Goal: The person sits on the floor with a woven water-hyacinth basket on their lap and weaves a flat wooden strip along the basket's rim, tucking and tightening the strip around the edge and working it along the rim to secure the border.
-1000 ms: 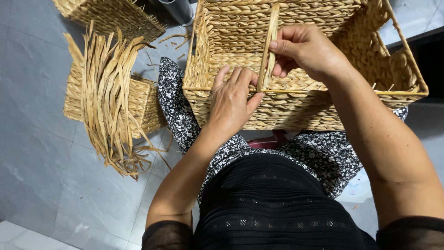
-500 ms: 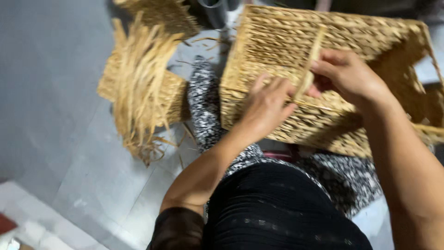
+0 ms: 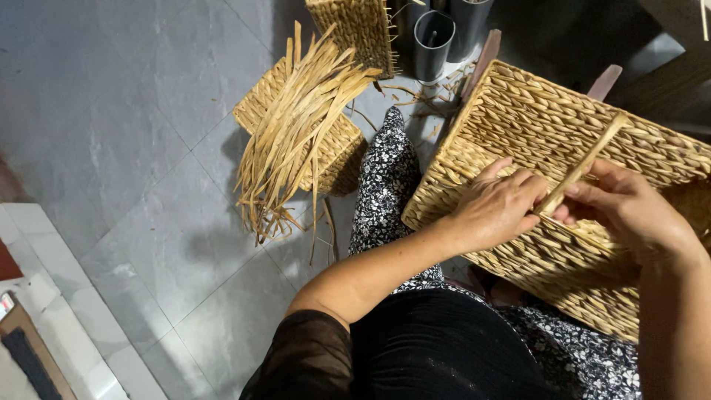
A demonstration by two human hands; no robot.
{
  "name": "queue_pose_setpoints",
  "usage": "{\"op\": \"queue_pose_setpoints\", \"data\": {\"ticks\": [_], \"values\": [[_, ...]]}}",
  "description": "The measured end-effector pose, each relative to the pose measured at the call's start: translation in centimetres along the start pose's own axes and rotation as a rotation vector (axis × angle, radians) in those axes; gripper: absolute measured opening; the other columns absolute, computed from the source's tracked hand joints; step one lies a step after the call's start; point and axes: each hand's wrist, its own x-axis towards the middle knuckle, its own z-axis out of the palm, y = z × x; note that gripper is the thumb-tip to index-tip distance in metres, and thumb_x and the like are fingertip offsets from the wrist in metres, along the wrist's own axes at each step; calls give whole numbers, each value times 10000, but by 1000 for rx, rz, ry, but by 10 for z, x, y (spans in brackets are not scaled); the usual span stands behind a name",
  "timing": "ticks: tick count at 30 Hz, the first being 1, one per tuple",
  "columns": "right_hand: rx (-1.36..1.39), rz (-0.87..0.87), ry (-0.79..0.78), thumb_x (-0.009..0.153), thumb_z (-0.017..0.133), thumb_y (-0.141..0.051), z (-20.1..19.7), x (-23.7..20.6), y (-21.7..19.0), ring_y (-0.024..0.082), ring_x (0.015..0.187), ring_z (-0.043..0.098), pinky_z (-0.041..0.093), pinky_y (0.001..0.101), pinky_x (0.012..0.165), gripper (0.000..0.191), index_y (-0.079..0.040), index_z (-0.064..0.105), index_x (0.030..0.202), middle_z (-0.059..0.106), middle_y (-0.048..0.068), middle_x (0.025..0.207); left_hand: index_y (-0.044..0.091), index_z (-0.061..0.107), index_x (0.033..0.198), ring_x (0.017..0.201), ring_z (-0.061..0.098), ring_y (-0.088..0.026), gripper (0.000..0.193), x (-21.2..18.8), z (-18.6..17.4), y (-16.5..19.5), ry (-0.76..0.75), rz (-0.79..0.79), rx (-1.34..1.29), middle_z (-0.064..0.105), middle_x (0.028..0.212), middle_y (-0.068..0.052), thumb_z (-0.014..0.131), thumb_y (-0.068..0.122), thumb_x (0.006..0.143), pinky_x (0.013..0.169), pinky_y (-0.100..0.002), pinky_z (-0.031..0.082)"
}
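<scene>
A large rectangular woven straw basket [image 3: 533, 126] rests on my lap. My left hand [image 3: 498, 209] lies flat on its near rim, fingers pressing the weave. My right hand [image 3: 629, 211] pinches a flat tan straw strip [image 3: 585, 161] that slants up and across the basket's opening. The two hands almost touch where the strip meets the rim.
A bundle of loose dried straw strips [image 3: 296, 126] lies over a smaller woven basket [image 3: 341, 148] on the grey tiled floor [image 3: 133, 148] to the left. Another woven basket [image 3: 355, 30] and a grey metal cylinder [image 3: 433, 33] stand at the back. My patterned skirt [image 3: 385, 192] covers my legs.
The view has swung to the left, so the basket and both hands now sit at the right. Both hands keep their hold on the rim and the strip.
</scene>
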Motion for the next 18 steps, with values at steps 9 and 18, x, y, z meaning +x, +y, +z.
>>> {"op": "queue_pose_setpoints", "data": {"ticks": [9,18], "values": [[-3,-45,57,1061,551,-103,6,8,4,203,832,652,553,344,765,154,4,604,1158,659,113,941,99,553,1055,888,679,-178,340,0,-7,-4,19,-3,1,632,902,-15,755,236,819,1212,-502,359],[-58,-98,-96,1057,561,-91,-5,31,22,238,787,648,533,376,700,156,39,629,1109,667,168,885,91,565,1081,949,701,-188,379,6,-19,-4,34,3,5,655,952,-39,749,229,781,1219,-549,326]]}}
